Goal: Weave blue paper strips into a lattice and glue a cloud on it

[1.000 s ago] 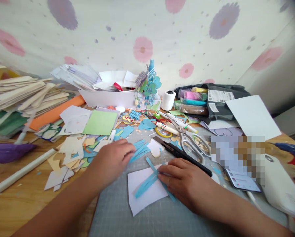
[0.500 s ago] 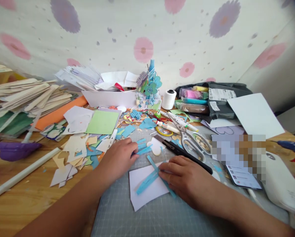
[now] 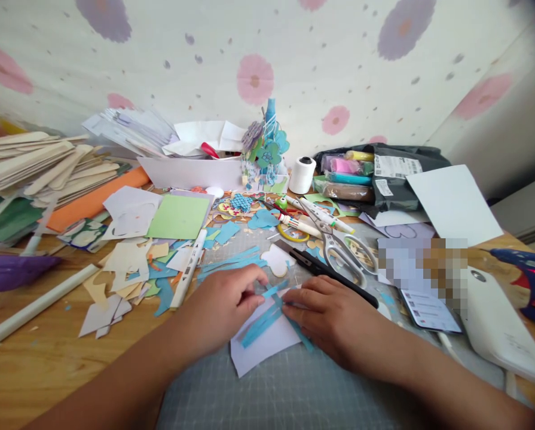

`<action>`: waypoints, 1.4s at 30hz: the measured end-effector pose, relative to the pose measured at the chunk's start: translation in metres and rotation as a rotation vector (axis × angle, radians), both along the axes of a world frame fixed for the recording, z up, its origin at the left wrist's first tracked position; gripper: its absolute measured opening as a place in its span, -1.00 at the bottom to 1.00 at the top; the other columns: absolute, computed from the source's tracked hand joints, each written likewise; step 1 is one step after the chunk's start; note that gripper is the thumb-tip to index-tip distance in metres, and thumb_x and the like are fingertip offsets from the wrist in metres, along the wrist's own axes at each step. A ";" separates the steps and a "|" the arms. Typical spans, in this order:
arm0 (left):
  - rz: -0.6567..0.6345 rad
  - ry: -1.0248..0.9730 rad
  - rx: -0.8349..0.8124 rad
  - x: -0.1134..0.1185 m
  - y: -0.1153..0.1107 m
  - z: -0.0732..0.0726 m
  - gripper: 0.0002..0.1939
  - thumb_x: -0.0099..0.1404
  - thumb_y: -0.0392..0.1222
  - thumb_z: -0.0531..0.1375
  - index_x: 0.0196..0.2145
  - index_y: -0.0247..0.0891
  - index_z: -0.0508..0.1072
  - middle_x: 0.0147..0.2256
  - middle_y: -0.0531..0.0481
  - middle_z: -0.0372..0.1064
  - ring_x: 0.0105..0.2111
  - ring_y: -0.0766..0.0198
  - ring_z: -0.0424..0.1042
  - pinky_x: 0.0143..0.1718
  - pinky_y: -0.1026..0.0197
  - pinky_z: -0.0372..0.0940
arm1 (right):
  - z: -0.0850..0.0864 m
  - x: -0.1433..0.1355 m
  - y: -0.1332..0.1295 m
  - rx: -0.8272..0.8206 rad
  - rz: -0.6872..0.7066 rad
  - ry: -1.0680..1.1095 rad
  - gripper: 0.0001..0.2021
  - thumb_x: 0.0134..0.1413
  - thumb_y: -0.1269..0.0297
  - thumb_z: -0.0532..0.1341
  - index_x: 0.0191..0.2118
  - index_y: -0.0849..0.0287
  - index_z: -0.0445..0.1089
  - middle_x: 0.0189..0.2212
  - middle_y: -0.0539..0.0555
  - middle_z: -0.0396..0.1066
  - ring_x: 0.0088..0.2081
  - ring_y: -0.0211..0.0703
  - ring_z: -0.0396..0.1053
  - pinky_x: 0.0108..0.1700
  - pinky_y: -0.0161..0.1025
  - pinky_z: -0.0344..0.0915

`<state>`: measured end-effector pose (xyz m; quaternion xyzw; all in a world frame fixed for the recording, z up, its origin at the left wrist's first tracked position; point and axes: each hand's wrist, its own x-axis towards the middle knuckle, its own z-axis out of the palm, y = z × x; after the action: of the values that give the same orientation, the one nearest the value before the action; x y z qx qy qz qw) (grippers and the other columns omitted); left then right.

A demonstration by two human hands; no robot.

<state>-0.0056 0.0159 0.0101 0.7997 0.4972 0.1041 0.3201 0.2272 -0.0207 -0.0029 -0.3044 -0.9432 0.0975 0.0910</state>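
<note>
A blue paper strip [image 3: 274,289] is pinched between the thumb and forefinger of my left hand [image 3: 231,304], over a small sheet of white paper [image 3: 267,352]. Other blue strips [image 3: 260,328] lie across that sheet, some crossing at a slant. The bent fingers of my right hand [image 3: 339,316] hold a slanting blue strip [image 3: 306,341] down against the paper; part of this strip is hidden under them. More loose blue strips [image 3: 225,260] lie just beyond my left hand. Under the paper is a grey cutting mat [image 3: 231,403].
Past my right hand lie a black-handled cutter [image 3: 330,272] and scissors [image 3: 345,257]. Paper scraps [image 3: 128,272] and a white marker [image 3: 189,269] are to the left. A phone [image 3: 433,310], a white power bank [image 3: 500,328] and a blue glue gun [image 3: 531,275] are at right.
My left hand has moved right and nearer from the pile of blue strips, bringing one strip over the white paper. My right hand keeps its place on the slanting strip.
</note>
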 end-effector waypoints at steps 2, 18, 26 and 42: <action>-0.051 0.032 0.012 0.004 -0.004 0.000 -0.86 0.22 -0.24 0.11 -0.27 -0.15 0.44 -0.44 0.12 0.42 -0.45 0.28 0.36 -0.41 0.27 0.15 | 0.000 0.000 0.000 0.007 -0.001 -0.006 -0.79 0.29 0.41 0.08 -0.07 0.20 0.42 -0.04 0.18 0.44 -0.10 -0.07 0.34 -0.03 -0.10 0.26; -0.247 0.179 0.075 0.004 -0.002 -0.013 -0.75 0.28 -0.28 0.06 -0.21 -0.10 0.51 -0.31 0.02 0.51 -0.30 0.18 0.46 -0.29 0.23 0.21 | 0.001 0.001 0.000 -0.030 -0.009 -0.032 -0.78 0.29 0.41 0.08 -0.02 0.19 0.40 0.04 0.14 0.41 -0.09 -0.07 0.31 0.00 -0.07 0.22; -0.258 0.207 0.063 0.006 -0.003 -0.010 -0.77 0.26 -0.29 0.07 -0.22 -0.11 0.49 -0.31 0.02 0.51 -0.29 0.15 0.47 -0.31 0.22 0.21 | 0.001 0.000 0.000 -0.051 -0.008 -0.066 -0.77 0.30 0.40 0.06 -0.02 0.21 0.38 0.06 0.12 0.39 -0.09 -0.05 0.30 0.02 -0.06 0.19; -0.276 0.202 0.094 0.005 -0.003 -0.015 -0.77 0.28 -0.27 0.07 -0.18 -0.09 0.47 -0.27 0.03 0.51 -0.26 0.15 0.47 -0.29 0.23 0.19 | 0.003 0.000 -0.001 -0.022 -0.008 -0.071 -0.78 0.28 0.43 0.09 -0.03 0.20 0.39 -0.04 0.16 0.43 -0.09 -0.06 0.31 0.02 -0.06 0.18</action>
<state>-0.0003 0.0128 -0.0044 0.8808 0.4072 0.0015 0.2418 0.2268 -0.0218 0.0006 -0.3127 -0.9434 0.0967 0.0543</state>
